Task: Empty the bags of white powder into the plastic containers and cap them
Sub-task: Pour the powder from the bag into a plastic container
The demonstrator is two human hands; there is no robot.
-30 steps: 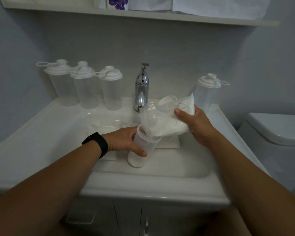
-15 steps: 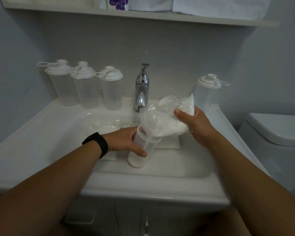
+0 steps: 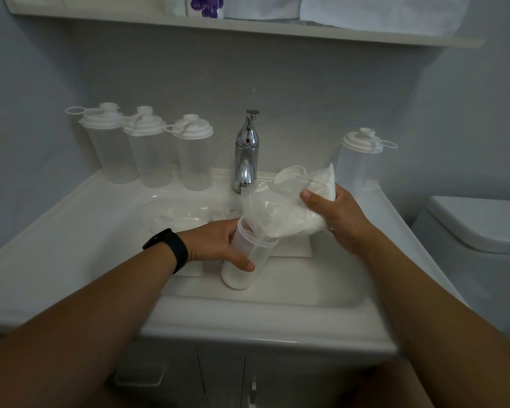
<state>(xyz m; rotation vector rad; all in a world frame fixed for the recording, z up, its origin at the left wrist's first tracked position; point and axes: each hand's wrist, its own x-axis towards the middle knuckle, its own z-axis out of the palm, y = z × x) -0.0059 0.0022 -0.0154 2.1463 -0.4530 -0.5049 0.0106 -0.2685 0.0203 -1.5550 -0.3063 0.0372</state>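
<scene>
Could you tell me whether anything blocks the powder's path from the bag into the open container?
Nothing visible does: the bag, gripped by the right hand, has its mouth tucked into the uncapped container held by the left hand.

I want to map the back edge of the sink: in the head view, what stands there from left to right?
Three capped clear plastic containers in a row → chrome tap → one more capped clear plastic container, behind the powder bag held in the right hand.
</scene>
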